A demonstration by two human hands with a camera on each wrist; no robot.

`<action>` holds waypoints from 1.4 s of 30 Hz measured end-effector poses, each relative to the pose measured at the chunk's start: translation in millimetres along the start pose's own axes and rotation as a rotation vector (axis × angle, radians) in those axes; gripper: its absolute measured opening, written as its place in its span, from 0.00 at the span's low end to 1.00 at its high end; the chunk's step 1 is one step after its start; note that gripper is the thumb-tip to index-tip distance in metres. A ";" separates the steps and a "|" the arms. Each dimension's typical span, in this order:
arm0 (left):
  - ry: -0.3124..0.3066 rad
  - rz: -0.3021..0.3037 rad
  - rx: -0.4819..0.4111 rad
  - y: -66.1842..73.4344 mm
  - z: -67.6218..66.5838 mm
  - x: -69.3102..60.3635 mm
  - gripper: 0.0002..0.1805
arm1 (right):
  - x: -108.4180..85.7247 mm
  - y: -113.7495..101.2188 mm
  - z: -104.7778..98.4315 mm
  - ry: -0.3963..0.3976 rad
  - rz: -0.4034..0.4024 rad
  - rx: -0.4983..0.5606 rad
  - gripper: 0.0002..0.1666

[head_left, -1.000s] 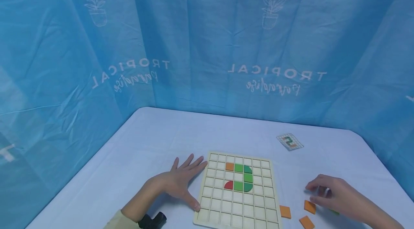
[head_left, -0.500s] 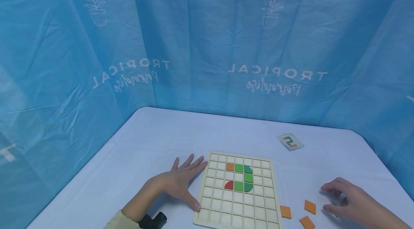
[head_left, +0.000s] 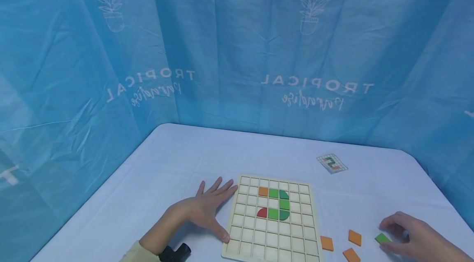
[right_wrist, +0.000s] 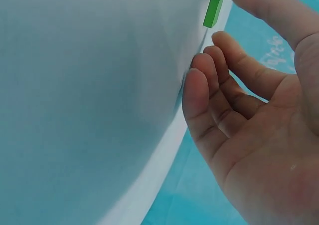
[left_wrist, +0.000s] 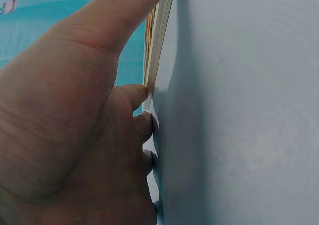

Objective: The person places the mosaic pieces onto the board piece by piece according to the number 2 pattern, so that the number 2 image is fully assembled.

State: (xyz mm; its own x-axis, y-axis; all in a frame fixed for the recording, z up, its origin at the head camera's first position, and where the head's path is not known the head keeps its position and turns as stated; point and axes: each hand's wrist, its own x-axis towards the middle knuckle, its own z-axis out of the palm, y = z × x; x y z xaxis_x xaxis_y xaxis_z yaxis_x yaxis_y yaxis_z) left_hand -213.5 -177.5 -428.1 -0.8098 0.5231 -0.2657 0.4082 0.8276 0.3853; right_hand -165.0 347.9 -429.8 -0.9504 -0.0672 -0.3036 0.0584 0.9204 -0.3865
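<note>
My left hand [head_left: 207,208] lies with fingers spread at the left edge of a wooden grid board [head_left: 259,237]; its thumb and index finger touch the edge. Set in the board's cells are an orange square [head_left: 263,191], a red quarter-round tile [head_left: 262,212] and several green tiles [head_left: 284,204]. At the right, my right hand [head_left: 411,235] has loosely bent fingers beside a loose green square tile [head_left: 382,238]. The right wrist view has the thumb tip at the green tile [right_wrist: 214,8], with the index fingertip apart from it.
Three orange square tiles [head_left: 354,237] lie between the board and my right hand. A pattern card [head_left: 332,163] rests farther back on the white table [head_left: 207,151]. A blue printed curtain [head_left: 237,48] hangs behind. A black object [head_left: 175,252] is by my left wrist.
My right hand has moved right, away from the orange tiles. The green square tile, mostly hidden under it before, now shows at its fingertips. My left hand stays put.
</note>
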 end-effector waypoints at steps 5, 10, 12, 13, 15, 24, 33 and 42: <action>-0.001 0.011 0.001 0.3 -0.2 0.4 0.71 | -4.7 3.5 0.2 -0.001 0.033 0.035 0.34; 0.003 0.007 0.010 0.0 -0.2 1.0 0.71 | -6.4 7.3 0.8 -0.016 0.065 0.065 0.33; 0.003 0.005 0.009 -0.3 -0.4 1.1 0.71 | -6.1 8.3 0.8 -0.019 0.070 0.069 0.32; 0.003 0.005 0.008 -0.5 -0.6 1.0 0.71 | -5.9 8.6 0.7 -0.020 0.070 0.071 0.32; 0.001 0.006 0.003 -0.8 -0.9 0.6 0.71 | -5.5 9.3 0.6 -0.021 0.063 0.076 0.31; 0.002 0.000 -0.004 0.0 -1.8 -0.3 0.71 | -5.6 7.1 1.1 -0.026 0.022 0.100 0.25; 0.002 0.007 -0.017 0.4 -1.8 -2.2 0.71 | -8.4 7.4 3.2 -0.043 0.013 0.152 0.19; 0.008 0.016 -0.012 -0.5 -1.8 -1.3 0.71 | -11.1 4.1 2.5 -0.025 0.019 0.152 0.13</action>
State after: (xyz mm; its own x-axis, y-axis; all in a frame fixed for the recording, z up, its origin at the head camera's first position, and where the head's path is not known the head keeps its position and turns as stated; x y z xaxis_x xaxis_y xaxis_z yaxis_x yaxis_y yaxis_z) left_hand -213.4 -179.0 -426.3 -0.8065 0.5347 -0.2524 0.4161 0.8164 0.4004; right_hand -153.5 351.4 -430.1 -0.9408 -0.0616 -0.3332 0.1237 0.8529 -0.5071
